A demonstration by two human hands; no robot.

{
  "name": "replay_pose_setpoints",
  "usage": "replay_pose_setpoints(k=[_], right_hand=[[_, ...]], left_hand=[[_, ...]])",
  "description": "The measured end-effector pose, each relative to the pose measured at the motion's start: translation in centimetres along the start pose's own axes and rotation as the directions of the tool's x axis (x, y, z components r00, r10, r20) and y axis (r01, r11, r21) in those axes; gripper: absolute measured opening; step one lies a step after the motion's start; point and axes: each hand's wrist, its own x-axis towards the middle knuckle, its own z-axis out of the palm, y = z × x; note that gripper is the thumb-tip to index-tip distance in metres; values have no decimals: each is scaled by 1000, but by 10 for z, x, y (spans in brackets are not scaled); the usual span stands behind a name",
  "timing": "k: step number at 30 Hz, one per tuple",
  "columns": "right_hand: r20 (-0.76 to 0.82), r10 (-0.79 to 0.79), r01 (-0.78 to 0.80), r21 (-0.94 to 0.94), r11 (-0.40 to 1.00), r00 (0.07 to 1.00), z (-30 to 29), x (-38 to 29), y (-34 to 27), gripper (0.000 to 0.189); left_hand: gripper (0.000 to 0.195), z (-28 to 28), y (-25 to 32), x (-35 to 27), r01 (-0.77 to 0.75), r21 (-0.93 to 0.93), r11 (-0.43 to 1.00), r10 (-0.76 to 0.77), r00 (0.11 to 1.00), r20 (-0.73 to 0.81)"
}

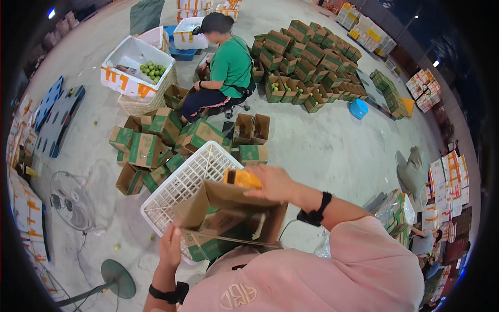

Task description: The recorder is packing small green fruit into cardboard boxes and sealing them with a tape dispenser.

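In front of my body I see an open cardboard carton [234,196] with bare brown inner walls. Green-and-brown printed cardboard [222,230] shows inside or through it; I cannot tell which. My left hand [170,242] grips the carton's left edge, thumb on the rim. At the far rim, my right hand [273,182] holds an orange tape dispenser [248,179] with a dark band at its end. A white plastic lattice crate [171,195] lies beneath and beyond the carton, partly hidden by it.
Several green-and-brown cartons [146,150] are heaped beyond the crate. A seated person in green [234,62] works beside a foam box [134,58] with green round fruit [153,71]. Many cartons [308,58] stand behind. A fan [72,201] and stand base [119,279] are at left.
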Motion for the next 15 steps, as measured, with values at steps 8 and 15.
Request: replay_pose_setpoints(k=[8,15], right_hand=[[260,-398,392,76,917,880,15,67,-60,75],[40,-31,13,386,922,999,17,53,-6,75]], left_hand=[[25,49,35,44,-770,222,598,363,507,782],[48,121,46,61,-927,78,366,587,296,754]])
